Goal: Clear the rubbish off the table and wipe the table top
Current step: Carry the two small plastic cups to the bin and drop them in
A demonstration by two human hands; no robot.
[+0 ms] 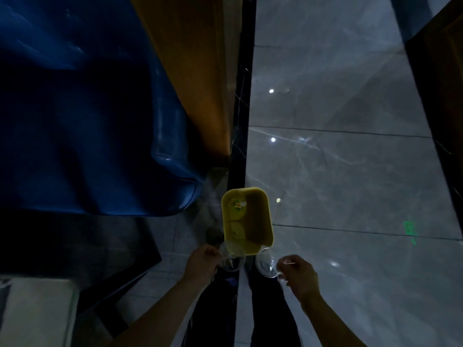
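A yellow rectangular bin (pixel 260 196) stands on the floor straight below me, with a few round bits of rubbish inside, one with green and orange marks. My left hand (pixel 203 262) holds a clear plastic cup (pixel 231 257) at the bin's near left rim. My right hand (pixel 299 276) holds a second clear plastic cup (pixel 266 265) at the near right rim. Both cups are tilted toward the bin. The scene is dim.
A blue padded seat (pixel 87 121) with an orange-brown side panel (pixel 195 71) fills the left. A pale table corner (pixel 35 311) shows at the bottom left. Grey marble floor tiles (pixel 350 146) spread to the right, and a dark strip (pixel 240 121) runs up the middle.
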